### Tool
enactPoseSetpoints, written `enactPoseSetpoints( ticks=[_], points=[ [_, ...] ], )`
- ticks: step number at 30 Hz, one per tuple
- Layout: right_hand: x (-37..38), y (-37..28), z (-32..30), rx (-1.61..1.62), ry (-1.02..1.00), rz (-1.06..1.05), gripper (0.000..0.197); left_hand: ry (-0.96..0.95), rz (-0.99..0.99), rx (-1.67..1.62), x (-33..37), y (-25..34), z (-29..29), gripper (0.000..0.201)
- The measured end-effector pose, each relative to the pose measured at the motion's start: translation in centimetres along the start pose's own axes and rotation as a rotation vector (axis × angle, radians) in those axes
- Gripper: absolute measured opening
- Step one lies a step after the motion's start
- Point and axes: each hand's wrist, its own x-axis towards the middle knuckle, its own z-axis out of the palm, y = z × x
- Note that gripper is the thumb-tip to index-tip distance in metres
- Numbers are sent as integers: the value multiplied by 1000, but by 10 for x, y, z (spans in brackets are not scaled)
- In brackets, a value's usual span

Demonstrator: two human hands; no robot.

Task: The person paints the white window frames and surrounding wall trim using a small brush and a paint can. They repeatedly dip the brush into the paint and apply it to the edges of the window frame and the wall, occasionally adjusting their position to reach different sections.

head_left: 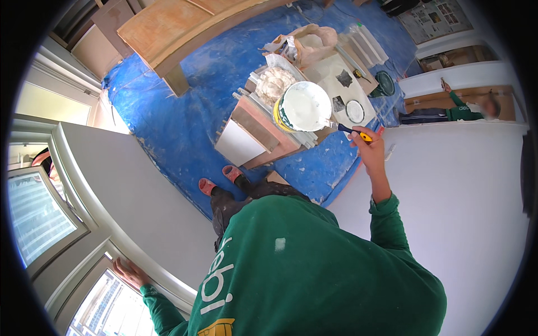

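Note:
My right hand (370, 151) is closed round the dark blue and yellow handle of a paintbrush (348, 130). The brush's bristle end is at the rim of a bucket of white paint (304, 106), on the side toward me. I cannot tell whether the bristles touch the paint. Low at the left, my left hand (132, 274) lies on a window frame (102, 255), fingers stretched out and holding nothing. Beside the bucket sits a bundled cream cloth or roller cover (274, 84), too unclear to name. A round white lid (355, 111) rests on the board to its right.
The bucket stands on a low stack of boards (266, 131). Blue sheeting (168, 129) covers the floor. A wooden bench (185, 33) is at the far left, a paper bag (316, 45) behind the bucket. Another person (465, 112) appears at the far right. White walls flank me.

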Motion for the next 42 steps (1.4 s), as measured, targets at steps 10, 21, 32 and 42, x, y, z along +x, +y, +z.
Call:
enactPoseSetpoints(
  ticks=[10,21,32,42],
  points=[
    [-4,40,-11,457,152,313,27,-20,-5,37,4,8,2,42],
    [33,107,-20,1162,-282,306,27,-27,-148,-96,21,55,-31,40],
    [-37,-90,307,719,-1016,318,30,50,-129,-211,-3,33,-19,41],
    [-220,-168,514,490,-1179,-449,21,54,-118,-248,5,52,-28,42]
  ],
)
